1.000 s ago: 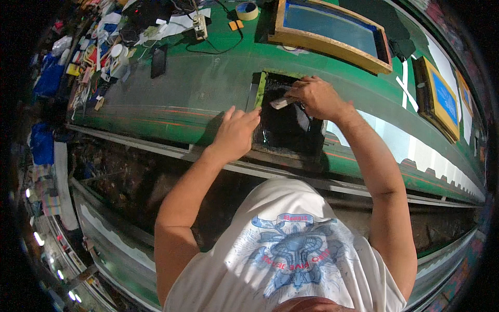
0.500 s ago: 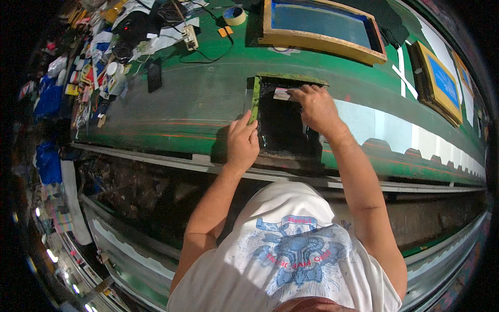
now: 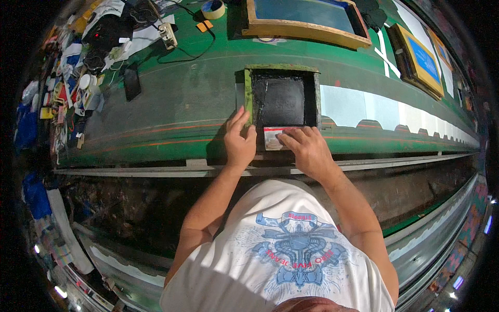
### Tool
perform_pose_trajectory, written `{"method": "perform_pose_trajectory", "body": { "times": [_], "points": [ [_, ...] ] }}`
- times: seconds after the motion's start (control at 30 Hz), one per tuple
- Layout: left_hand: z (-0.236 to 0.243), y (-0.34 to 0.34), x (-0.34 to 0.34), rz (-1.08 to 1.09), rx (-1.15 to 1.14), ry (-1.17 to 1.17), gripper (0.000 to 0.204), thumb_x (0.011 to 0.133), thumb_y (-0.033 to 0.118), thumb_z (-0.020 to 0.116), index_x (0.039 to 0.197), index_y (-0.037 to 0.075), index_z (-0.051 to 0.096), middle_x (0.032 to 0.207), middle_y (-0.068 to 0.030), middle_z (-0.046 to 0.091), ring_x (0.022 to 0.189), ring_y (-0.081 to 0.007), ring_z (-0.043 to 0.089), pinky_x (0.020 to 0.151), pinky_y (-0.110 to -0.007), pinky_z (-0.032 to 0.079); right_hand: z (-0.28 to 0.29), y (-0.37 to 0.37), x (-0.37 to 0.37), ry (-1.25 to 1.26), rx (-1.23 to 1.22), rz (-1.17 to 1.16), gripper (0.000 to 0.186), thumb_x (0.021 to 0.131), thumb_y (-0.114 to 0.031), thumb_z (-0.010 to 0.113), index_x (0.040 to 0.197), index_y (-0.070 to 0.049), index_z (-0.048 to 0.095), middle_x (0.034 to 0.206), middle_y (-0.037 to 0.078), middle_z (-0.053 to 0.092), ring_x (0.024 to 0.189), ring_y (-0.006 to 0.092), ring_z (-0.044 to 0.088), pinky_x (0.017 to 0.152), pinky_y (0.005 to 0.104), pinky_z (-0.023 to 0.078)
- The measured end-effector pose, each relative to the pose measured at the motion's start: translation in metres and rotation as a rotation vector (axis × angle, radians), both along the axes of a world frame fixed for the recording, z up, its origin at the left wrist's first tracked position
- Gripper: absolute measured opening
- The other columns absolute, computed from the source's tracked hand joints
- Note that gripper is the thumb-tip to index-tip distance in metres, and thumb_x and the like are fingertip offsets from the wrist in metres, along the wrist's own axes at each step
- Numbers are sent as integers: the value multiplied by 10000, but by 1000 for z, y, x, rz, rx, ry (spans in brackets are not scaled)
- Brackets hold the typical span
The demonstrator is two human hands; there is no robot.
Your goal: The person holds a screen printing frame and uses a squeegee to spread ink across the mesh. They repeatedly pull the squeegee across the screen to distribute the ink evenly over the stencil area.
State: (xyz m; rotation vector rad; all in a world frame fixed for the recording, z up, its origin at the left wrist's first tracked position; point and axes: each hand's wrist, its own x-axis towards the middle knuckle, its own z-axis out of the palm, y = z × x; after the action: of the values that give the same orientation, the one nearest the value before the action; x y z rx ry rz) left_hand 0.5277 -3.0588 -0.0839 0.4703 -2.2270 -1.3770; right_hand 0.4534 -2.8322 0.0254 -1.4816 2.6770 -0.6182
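A small screen-printing frame (image 3: pixel 248 93) with green-stained edges lies on the long green table, its inside covered in wet-looking black ink. At the frame's lower left edge, my left hand (image 3: pixel 240 145) rests with fingers stretched out and thumb apart, touching the rim. My right hand (image 3: pixel 311 154) grips a squeegee (image 3: pixel 273 139) with a pale, smeared handle and a red line along it. It sits across the near end of the frame, and my fingers cover its right part. The blade's lower edge is hidden.
A larger wooden screen frame (image 3: pixel 306 27) lies beyond, with a yellow-edged blue screen (image 3: pixel 418 60) at far right. Pale sheets (image 3: pixel 358 108) run rightward in a row. A tape roll (image 3: pixel 213 9), a power strip (image 3: pixel 167 35) with cords, and cluttered jars (image 3: pixel 88 93) occupy the left.
My right hand has drawn the squeegee from the frame's far end to its near end, uncovering the black inked area. My left hand stays at the frame's left edge. The view has shifted slightly.
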Motion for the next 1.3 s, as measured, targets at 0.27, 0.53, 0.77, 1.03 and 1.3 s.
{"method": "perform_pose_trajectory", "body": {
  "times": [0.27, 0.53, 0.77, 1.03, 1.3],
  "points": [
    [5, -5, -2, -61, -121, -49, 637, 792, -38, 791, 1420, 57, 746, 1585, -224, 643, 1457, -384, 607, 1256, -477, 442, -1, 10, 21, -146, -66, -57, 450, 887, -120, 821, 1331, -77, 767, 1382, 160, 706, 1245, 366, 662, 1056, 499, 520],
    [8, 3, -7, -29, -17, 41, 455, 772, -65, 733, 1195, 60, 841, 1584, -231, 655, 1448, -376, 609, 1249, -471, 435, -48, 68, 31, -401, -666, -561, 426, 1007, -167, 797, 1405, -31, 731, 1488, 197, 674, 1389, 370, 626, 1202, 453, 463],
    [21, 81, -35, -70, -19, 143, 337, 771, -84, 746, 1066, 56, 827, 1607, -252, 631, 1464, -376, 594, 1258, -469, 419, -60, 146, 18, -499, -728, -590, 428, 1010, -166, 781, 1410, -20, 735, 1487, 197, 691, 1418, 347, 620, 1221, 453, 450],
    [-7, 188, -74, -33, 18, 112, 313, 773, -61, 761, 1041, 83, 835, 1616, -284, 609, 1493, -415, 584, 1278, -490, 404, -45, 240, -21, -154, -531, -540, 364, 994, -56, 754, 1358, -32, 755, 1456, 209, 690, 1360, 405, 636, 1177, 496, 481],
    [-4, 221, -85, -2, 132, 71, 283, 770, -89, 738, 978, 72, 841, 1612, -266, 618, 1500, -383, 577, 1271, -455, 412, -12, 245, -46, -8, -238, -19, 541, 838, -97, 890, 1354, -78, 727, 1422, 172, 684, 1319, 410, 646, 1084, 541, 528]
  ]
}}
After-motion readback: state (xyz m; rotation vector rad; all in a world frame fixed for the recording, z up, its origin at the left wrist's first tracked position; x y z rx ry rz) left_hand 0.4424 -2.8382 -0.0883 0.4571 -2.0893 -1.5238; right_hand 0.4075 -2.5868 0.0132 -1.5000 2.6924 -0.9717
